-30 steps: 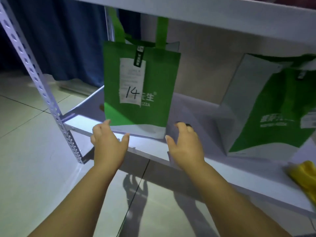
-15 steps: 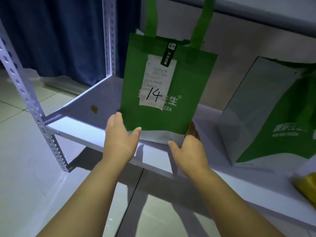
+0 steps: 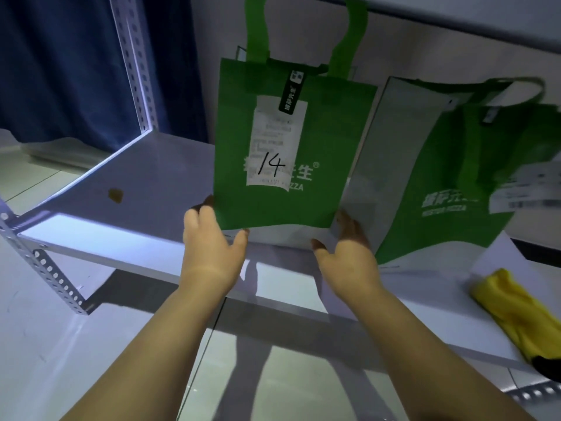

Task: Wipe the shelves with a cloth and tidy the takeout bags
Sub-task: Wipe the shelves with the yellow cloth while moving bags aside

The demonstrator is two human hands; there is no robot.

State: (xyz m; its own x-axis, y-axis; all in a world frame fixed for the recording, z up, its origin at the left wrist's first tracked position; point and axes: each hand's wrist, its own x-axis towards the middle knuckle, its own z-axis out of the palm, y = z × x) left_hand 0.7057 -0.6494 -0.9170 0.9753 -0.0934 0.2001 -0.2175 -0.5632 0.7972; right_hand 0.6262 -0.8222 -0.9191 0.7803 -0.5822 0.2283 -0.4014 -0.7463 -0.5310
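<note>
At frame centre the left hand [image 3: 212,250] and right hand [image 3: 349,253] clasp the bottom corners of an upright green bag [image 3: 291,153] marked 14 on the white shelf [image 3: 145,183], a second green bag [image 3: 449,183] just right, a yellow cloth [image 3: 522,314] lower right.

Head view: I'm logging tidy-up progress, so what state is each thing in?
Bag marked 14: upright, gripped at both bottom corners.
Second bag: leaning, mouth open.
Yellow cloth: lying unused on shelf.
Shelf: brown spot remains.
Left hand: gripping.
Right hand: gripping.
</note>
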